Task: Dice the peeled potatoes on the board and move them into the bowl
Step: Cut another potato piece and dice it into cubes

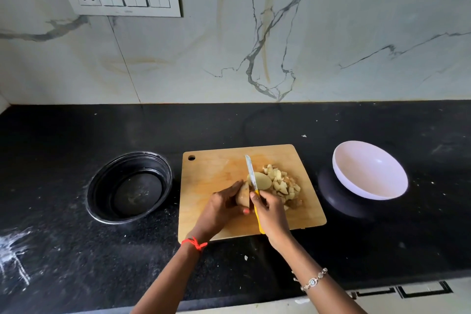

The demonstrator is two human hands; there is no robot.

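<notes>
Bearing board point(209, 186): black countertop point(76, 250), marble wall point(356, 20)

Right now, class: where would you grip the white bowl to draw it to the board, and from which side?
Probably the left rim of the white bowl, thumb inside, coming from the board side: the bowl is empty and that thin lip is exposed.

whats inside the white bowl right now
The white bowl shows a bare interior, no potato; its near inner wall is hidden by the rim. The diced pieces lie on the board.
</notes>
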